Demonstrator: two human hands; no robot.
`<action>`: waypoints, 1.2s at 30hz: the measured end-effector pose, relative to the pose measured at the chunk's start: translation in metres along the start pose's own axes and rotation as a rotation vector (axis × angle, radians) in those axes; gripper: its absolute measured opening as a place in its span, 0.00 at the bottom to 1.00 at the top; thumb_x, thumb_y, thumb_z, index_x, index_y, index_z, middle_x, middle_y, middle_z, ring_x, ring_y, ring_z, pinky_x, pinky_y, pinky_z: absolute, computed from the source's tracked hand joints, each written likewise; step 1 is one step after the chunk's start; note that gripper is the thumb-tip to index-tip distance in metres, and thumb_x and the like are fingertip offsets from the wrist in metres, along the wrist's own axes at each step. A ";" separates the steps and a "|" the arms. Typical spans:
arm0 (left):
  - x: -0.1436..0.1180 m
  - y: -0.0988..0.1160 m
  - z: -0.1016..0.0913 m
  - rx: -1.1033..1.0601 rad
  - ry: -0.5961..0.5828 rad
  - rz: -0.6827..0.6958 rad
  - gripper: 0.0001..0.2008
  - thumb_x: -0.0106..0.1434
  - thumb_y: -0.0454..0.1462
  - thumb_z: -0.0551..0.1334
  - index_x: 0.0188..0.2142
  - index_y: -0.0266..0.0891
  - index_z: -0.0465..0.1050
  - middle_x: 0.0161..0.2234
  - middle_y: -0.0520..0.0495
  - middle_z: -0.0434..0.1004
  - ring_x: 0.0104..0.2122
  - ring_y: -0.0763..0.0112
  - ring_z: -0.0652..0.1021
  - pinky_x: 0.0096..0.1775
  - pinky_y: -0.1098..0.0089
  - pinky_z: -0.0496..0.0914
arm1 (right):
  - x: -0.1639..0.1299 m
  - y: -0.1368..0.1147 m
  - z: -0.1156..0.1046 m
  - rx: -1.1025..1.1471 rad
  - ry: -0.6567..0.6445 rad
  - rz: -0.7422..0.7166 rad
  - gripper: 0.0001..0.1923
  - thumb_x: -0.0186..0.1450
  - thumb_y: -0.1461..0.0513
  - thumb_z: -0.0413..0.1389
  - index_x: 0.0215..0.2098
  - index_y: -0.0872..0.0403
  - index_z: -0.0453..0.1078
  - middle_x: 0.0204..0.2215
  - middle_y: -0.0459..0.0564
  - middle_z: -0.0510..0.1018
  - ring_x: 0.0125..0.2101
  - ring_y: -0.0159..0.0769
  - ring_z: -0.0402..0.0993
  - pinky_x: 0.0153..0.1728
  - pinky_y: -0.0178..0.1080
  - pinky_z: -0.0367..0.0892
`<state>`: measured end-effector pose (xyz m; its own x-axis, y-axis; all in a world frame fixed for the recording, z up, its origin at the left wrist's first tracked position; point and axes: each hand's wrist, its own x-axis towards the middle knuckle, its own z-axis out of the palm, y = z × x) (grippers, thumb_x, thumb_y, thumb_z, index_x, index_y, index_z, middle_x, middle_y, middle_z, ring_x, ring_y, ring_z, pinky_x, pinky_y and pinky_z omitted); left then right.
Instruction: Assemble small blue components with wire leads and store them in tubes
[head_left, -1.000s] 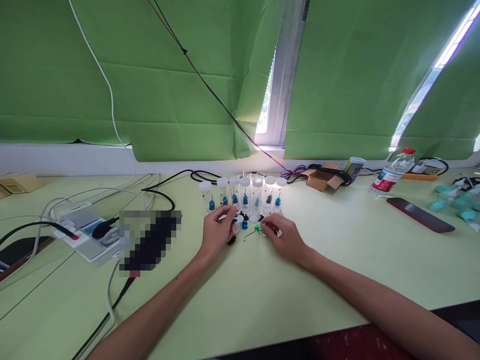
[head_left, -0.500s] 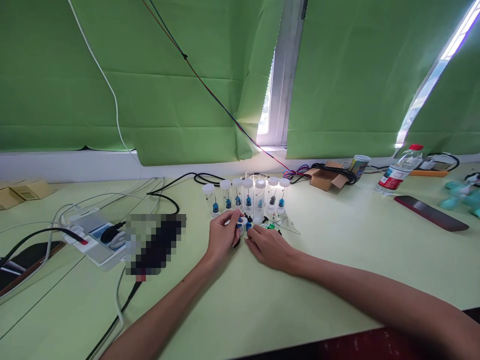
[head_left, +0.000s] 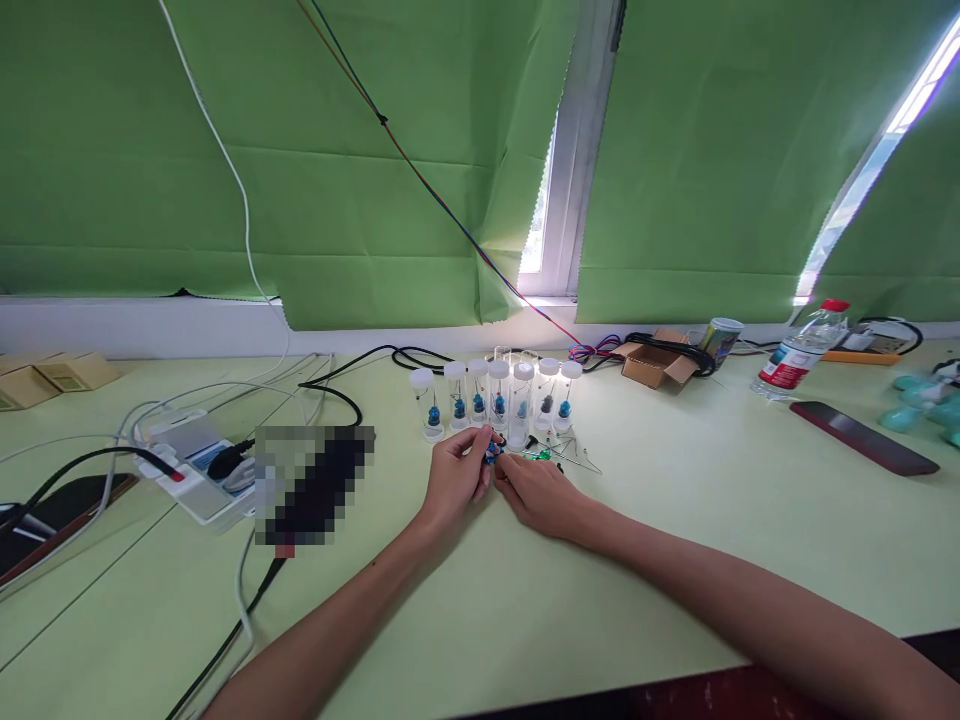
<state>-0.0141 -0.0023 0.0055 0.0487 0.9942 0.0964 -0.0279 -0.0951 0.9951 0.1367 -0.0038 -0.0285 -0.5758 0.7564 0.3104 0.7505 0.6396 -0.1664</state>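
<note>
Pinched between the thumb and fingers of my left hand (head_left: 456, 475) is a small blue part (head_left: 493, 452). My right hand (head_left: 541, 492) rests on the table with its fingers curled, its fingertips close against that part; whether they grip anything is hidden. Just beyond the hands stands a row of clear tubes with white caps (head_left: 499, 372), several of them containing a blue piece on a dark thin stem. Behind my right hand lie a small green piece (head_left: 537, 456) and thin wire-like sticks (head_left: 577, 455).
On the left are a white power strip (head_left: 202, 490), tangled cables and a blurred-out dark object (head_left: 319, 485). To the right stand an open cardboard box (head_left: 656, 362), a can (head_left: 721, 342) and a water bottle (head_left: 802, 350), with a dark red flat case (head_left: 862, 438) lying nearer.
My hands have come closer together around the blue part. A small black piece seen below my left fingers is now out of sight. The view has shifted slightly.
</note>
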 end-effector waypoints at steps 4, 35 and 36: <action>-0.001 -0.001 0.001 -0.021 -0.011 0.002 0.19 0.61 0.52 0.61 0.31 0.38 0.73 0.11 0.58 0.59 0.09 0.81 0.58 0.16 0.76 0.52 | -0.003 0.002 0.001 0.038 0.022 0.000 0.05 0.72 0.64 0.45 0.37 0.54 0.60 0.34 0.49 0.73 0.28 0.34 0.69 0.25 0.35 0.50; -0.006 -0.002 0.007 -0.062 -0.057 -0.007 0.19 0.60 0.51 0.61 0.30 0.36 0.72 0.16 0.55 0.65 0.12 0.80 0.65 0.16 0.76 0.59 | -0.011 0.005 -0.007 0.488 0.523 0.026 0.05 0.70 0.64 0.49 0.37 0.53 0.67 0.32 0.48 0.73 0.30 0.33 0.69 0.32 0.35 0.65; -0.006 -0.003 0.007 -0.067 -0.070 -0.010 0.19 0.60 0.51 0.61 0.30 0.36 0.72 0.17 0.55 0.66 0.12 0.79 0.66 0.16 0.76 0.59 | -0.011 0.004 -0.007 0.493 0.542 0.035 0.05 0.70 0.64 0.49 0.38 0.53 0.67 0.32 0.48 0.73 0.30 0.33 0.69 0.31 0.35 0.65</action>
<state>-0.0076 -0.0082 0.0023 0.1186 0.9888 0.0901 -0.0938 -0.0792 0.9924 0.1485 -0.0106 -0.0258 -0.2173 0.6851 0.6953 0.4586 0.7004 -0.5468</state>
